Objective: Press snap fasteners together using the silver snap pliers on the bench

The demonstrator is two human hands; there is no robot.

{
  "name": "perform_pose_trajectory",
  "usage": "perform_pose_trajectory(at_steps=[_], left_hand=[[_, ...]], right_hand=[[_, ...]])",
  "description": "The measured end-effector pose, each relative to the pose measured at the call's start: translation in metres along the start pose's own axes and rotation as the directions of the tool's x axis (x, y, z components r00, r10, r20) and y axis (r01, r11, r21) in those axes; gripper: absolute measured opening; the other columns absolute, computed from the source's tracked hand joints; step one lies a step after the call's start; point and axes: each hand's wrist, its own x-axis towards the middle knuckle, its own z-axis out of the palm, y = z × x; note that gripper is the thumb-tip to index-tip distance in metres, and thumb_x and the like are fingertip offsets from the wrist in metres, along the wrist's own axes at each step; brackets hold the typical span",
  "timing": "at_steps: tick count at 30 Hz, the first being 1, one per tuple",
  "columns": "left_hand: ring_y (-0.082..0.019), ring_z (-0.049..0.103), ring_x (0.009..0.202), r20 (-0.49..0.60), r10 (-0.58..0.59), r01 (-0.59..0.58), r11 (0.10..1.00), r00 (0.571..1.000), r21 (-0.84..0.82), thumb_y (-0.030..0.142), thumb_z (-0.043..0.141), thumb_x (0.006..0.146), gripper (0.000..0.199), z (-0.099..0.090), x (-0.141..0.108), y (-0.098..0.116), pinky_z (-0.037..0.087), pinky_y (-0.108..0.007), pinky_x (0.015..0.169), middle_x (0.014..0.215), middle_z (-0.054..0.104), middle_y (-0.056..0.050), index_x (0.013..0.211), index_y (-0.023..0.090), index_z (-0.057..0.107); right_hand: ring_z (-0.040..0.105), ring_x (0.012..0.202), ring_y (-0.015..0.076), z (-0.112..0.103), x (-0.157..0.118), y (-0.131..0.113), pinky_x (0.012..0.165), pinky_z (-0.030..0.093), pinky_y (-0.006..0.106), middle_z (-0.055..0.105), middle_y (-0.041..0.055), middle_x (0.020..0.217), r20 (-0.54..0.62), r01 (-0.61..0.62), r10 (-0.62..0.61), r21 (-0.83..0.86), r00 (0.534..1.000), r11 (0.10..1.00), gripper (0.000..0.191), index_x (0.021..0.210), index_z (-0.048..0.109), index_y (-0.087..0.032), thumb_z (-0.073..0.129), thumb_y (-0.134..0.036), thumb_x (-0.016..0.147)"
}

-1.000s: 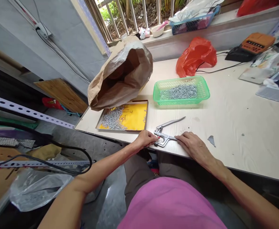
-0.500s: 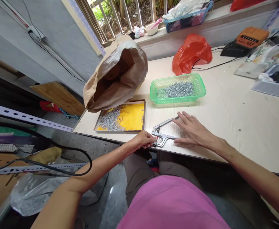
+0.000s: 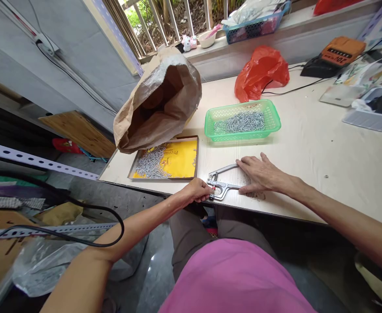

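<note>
Silver snap-fastener pliers (image 3: 222, 188) lie at the table's front edge, their handles spread and a spring near the pivot. My left hand (image 3: 199, 190) is closed in a pinch right at the jaws; what its fingertips hold is too small and hidden to make out. A small red part shows in the jaws. My right hand (image 3: 259, 174) spans the two handles, fingers at the tip of the upper one and thumb at the end of the lower one. Left of the pliers is a shallow tray (image 3: 198, 158) with a yellow bottom and many small silver metal pieces (image 3: 152, 163).
Behind the pliers stands a green plastic basket (image 3: 210, 126) with more small metal pieces. An open brown paper bag (image 3: 158, 100) leans over the tray. Farther back are a red plastic bag (image 3: 259, 74), an orange-and-black battery pack (image 3: 341, 52) with a cable, and a grey bin (image 3: 370, 119).
My right hand has lowered, its spread fingers drawing together onto the upper handle while the thumb stays by the lower one. My left hand has stayed at the jaws.
</note>
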Motion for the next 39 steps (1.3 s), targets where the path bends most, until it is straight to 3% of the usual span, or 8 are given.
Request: perform_pose_trajectory(at_steps=[16, 21, 23, 25, 27, 29, 33, 39], left_hand=[[-0.005, 0.042, 0.039, -0.043, 0.041, -0.045, 0.995, 0.998, -0.086, 0.040, 0.070, 0.070, 0.033, 0.010, 0.002, -0.017, 0.036, -0.017, 0.039, 0.047, 0.047, 0.005, 0.057, 0.014, 0.054], [-0.009, 0.048, 0.045, -0.111, 0.072, -0.059, 0.991, 0.991, 0.117, 0.041, 0.062, 0.078, 0.033, 0.011, -0.005, -0.014, 0.042, -0.022, 0.047, 0.051, 0.051, 0.002, 0.061, 0.014, 0.057], [-0.014, 0.057, 0.062, -0.251, 0.281, -0.180, 0.916, 0.926, 0.358, 0.037, 0.059, 0.082, 0.025, 0.015, -0.010, -0.010, 0.047, -0.025, 0.060, 0.065, 0.059, -0.003, 0.072, 0.014, 0.062], [-0.019, 0.058, 0.086, -0.285, 0.559, -0.310, 0.737, 0.778, 0.601, 0.034, 0.058, 0.084, 0.021, 0.023, -0.010, -0.003, 0.048, -0.030, 0.076, 0.086, 0.064, -0.007, 0.091, 0.015, 0.064], [-0.023, 0.052, 0.104, -0.145, 0.741, -0.430, 0.525, 0.656, 0.735, 0.035, 0.060, 0.084, 0.034, 0.032, -0.005, 0.005, 0.045, -0.035, 0.088, 0.107, 0.061, -0.009, 0.112, 0.016, 0.057], [-0.025, 0.046, 0.115, 0.020, 0.805, -0.519, 0.362, 0.593, 0.774, 0.035, 0.063, 0.082, 0.049, 0.039, 0.007, 0.014, 0.042, -0.038, 0.095, 0.123, 0.054, -0.011, 0.124, 0.016, 0.048], [-0.027, 0.046, 0.113, 0.165, 0.789, -0.548, 0.244, 0.592, 0.800, 0.038, 0.065, 0.080, 0.059, 0.040, 0.028, 0.032, 0.041, -0.040, 0.094, 0.126, 0.051, -0.014, 0.129, 0.013, 0.042], [-0.024, 0.049, 0.097, 0.204, 0.757, -0.558, 0.243, 0.621, 0.794, 0.042, 0.066, 0.079, 0.042, 0.034, 0.036, 0.042, 0.043, -0.035, 0.083, 0.101, 0.057, -0.009, 0.109, 0.014, 0.060]], right_hand=[[0.052, 0.099, 0.0320, -0.001, -0.012, -0.011, 0.095, 0.022, 0.057, 0.056, 0.0178, 0.116, -0.047, -0.007, 0.005, -0.056, 0.999, 0.998, 0.064, 0.118, 0.054, -0.013, 0.052, -0.061, 0.077], [0.053, 0.095, 0.0298, -0.002, -0.013, -0.015, 0.091, 0.029, 0.050, 0.058, 0.0163, 0.108, -0.023, -0.014, 0.013, -0.060, 1.000, 0.998, 0.056, 0.111, 0.056, -0.014, 0.055, -0.058, 0.077], [0.054, 0.094, 0.0281, -0.002, -0.012, -0.016, 0.090, 0.030, 0.048, 0.060, 0.0140, 0.103, -0.014, 0.009, -0.009, -0.045, 1.000, 0.999, 0.047, 0.107, 0.058, -0.016, 0.055, -0.054, 0.080], [0.055, 0.094, 0.0273, -0.002, -0.012, -0.016, 0.092, 0.030, 0.047, 0.060, 0.0130, 0.102, -0.018, 0.024, -0.024, -0.037, 1.000, 0.999, 0.042, 0.106, 0.058, -0.017, 0.054, -0.051, 0.082], [0.055, 0.094, 0.0272, -0.001, -0.013, -0.015, 0.091, 0.032, 0.046, 0.060, 0.0133, 0.104, -0.015, 0.023, -0.023, -0.035, 1.000, 0.999, 0.044, 0.110, 0.057, -0.016, 0.055, -0.050, 0.082], [0.054, 0.095, 0.0273, -0.001, -0.015, -0.014, 0.088, 0.035, 0.043, 0.059, 0.0141, 0.107, -0.002, 0.013, -0.014, -0.023, 1.000, 1.000, 0.051, 0.116, 0.054, -0.015, 0.058, -0.051, 0.080], [0.053, 0.099, 0.0291, -0.005, -0.018, -0.013, 0.079, 0.041, 0.038, 0.058, 0.0160, 0.113, 0.023, -0.039, 0.039, -0.031, 0.999, 0.999, 0.063, 0.122, 0.050, -0.014, 0.065, -0.053, 0.075], [0.054, 0.088, 0.0239, -0.017, -0.018, -0.026, 0.075, 0.041, 0.034, 0.059, 0.0125, 0.096, 0.076, -0.067, 0.069, -0.028, 0.995, 0.997, 0.027, 0.104, 0.061, -0.013, 0.058, -0.031, 0.085]])
